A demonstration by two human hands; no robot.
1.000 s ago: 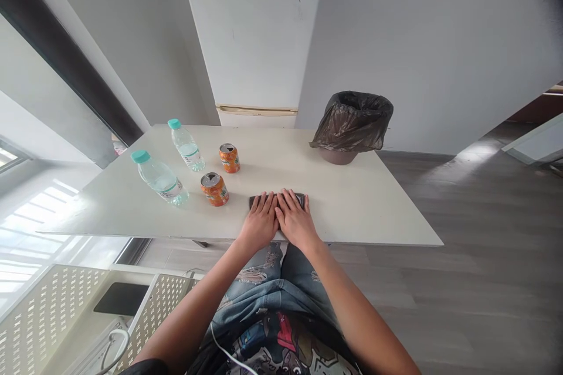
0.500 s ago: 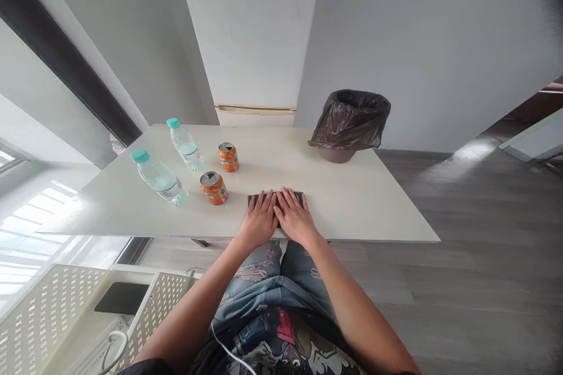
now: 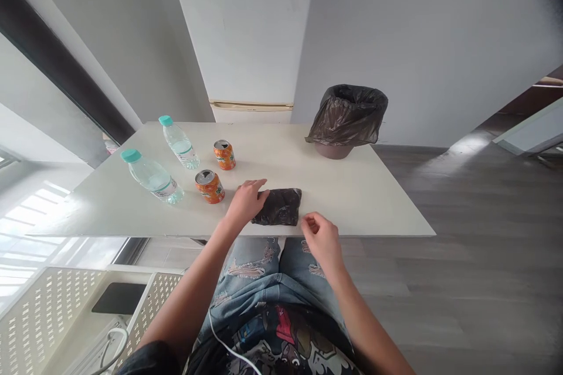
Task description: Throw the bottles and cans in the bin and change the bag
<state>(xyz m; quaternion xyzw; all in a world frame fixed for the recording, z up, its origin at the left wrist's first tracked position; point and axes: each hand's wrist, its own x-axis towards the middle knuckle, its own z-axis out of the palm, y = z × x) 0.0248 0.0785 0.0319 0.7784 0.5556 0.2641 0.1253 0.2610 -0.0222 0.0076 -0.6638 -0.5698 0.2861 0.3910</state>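
Note:
A small flat pack of black plastic, which looks like a folded bag, lies at the table's near edge between my hands. My left hand is at its left end, fingers stretched out and thumb over the plastic. My right hand is beside its lower right corner with the fingers curled towards the thumb. Whether those fingertips touch the plastic or hold anything, I cannot make out.
Left of my hands stand two orange cans and two clear bottles with teal caps. A bin lined with a dark bag stands at the white table's back right. A perforated white basket is at lower left.
My hands, flat together on the black plastic before, have moved apart, the left to its left end and the right down past its right corner. More of the plastic shows.

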